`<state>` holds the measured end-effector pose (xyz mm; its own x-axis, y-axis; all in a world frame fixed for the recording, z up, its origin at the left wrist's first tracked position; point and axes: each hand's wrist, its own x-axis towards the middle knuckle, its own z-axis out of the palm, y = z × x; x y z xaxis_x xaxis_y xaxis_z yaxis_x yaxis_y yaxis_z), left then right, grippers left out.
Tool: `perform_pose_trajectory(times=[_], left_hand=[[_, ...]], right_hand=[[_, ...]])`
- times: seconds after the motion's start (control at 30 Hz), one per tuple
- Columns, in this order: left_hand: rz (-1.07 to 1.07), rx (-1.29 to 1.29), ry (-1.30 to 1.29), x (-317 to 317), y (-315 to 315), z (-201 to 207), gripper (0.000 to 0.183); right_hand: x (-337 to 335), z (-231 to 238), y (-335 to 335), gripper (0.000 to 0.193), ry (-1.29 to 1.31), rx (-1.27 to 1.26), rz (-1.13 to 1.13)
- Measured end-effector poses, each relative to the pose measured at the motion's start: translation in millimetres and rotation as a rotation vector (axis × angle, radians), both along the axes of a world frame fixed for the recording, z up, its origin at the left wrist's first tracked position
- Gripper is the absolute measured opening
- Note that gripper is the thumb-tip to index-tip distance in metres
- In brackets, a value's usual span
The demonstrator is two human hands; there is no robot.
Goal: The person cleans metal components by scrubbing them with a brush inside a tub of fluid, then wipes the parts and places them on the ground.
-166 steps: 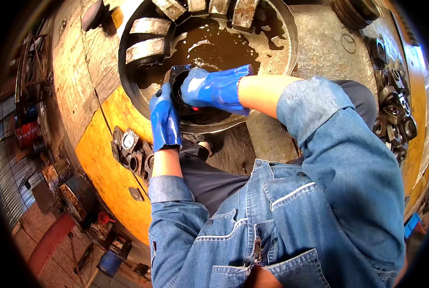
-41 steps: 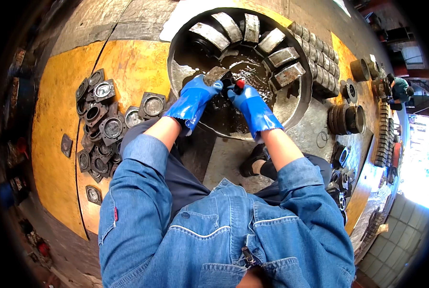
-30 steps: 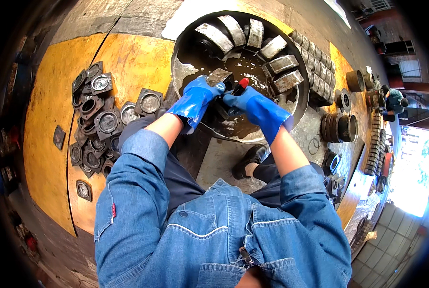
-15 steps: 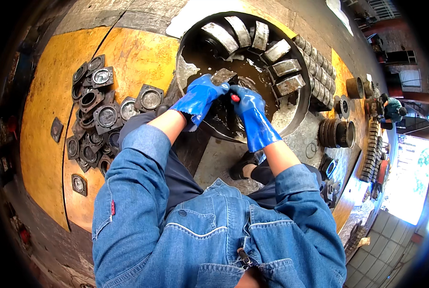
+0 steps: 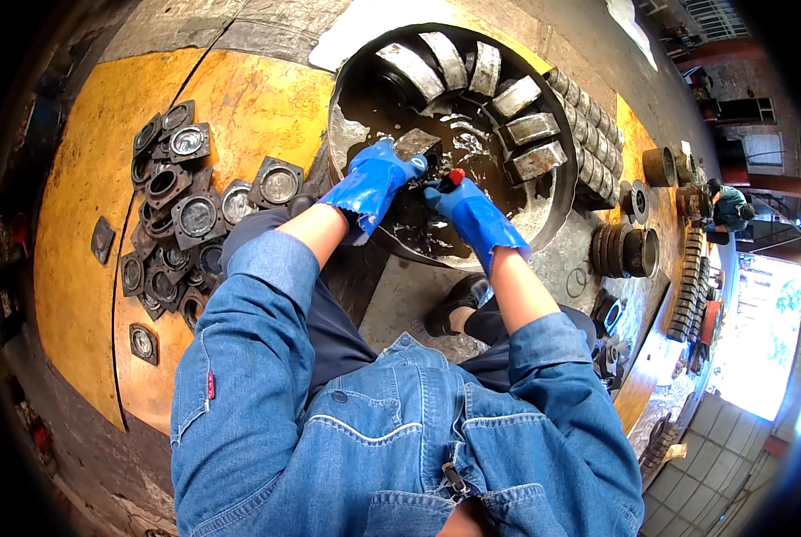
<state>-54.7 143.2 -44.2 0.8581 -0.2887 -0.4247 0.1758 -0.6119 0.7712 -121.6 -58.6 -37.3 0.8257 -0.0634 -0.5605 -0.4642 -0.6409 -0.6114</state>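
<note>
Both my hands wear blue rubber gloves and work over a round metal basin (image 5: pixel 557 210) of dark oily liquid. My left hand (image 5: pixel 373 179) grips a square grey metal part (image 5: pixel 416 143) at the basin's near side. My right hand (image 5: pixel 467 210) holds a small tool with a red tip (image 5: pixel 452 177) against that part. Several wet grey metal blocks (image 5: pixel 472 76) lean in a row along the basin's far rim.
A pile of square metal housings with round bores (image 5: pixel 181 215) lies on the yellow floor (image 5: pixel 78 268) to my left. Ribbed metal cylinders (image 5: pixel 624 251) and rings stand to the right. Another person (image 5: pixel 727 204) crouches far right. My shoe (image 5: pixel 454 300) rests below the basin.
Since 5.5 s ago my view has swung so the basin sits centred ahead. Over the last second both hands stay on the part, shifting slightly toward the basin's near edge.
</note>
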Motion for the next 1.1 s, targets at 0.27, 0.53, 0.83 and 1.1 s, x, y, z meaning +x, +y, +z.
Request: perform_pose_trajectory(times=[0.27, 0.53, 0.83, 1.1], left_hand=[[-0.041, 0.064, 0.063, 1.1, -4.4, 23.0, 0.077], [-0.078, 0.06, 0.088, 9.0, -8.8, 0.7, 0.077], [-0.028, 0.072, -0.045, 4.7, -8.5, -7.2, 0.058], [-0.027, 0.094, -0.003, 3.0, -14.7, 7.9, 0.061]], right_hand=[[14.2, 41.4, 18.1, 0.046, 0.098, -0.086, 0.107], [9.2, 19.4, 29.0, 0.037, -0.025, -0.584, 0.318], [-3.1, 13.2, 17.2, 0.043, -0.381, -0.568, 0.338], [17.1, -4.2, 10.2, 0.032, -0.022, -0.324, 0.04]])
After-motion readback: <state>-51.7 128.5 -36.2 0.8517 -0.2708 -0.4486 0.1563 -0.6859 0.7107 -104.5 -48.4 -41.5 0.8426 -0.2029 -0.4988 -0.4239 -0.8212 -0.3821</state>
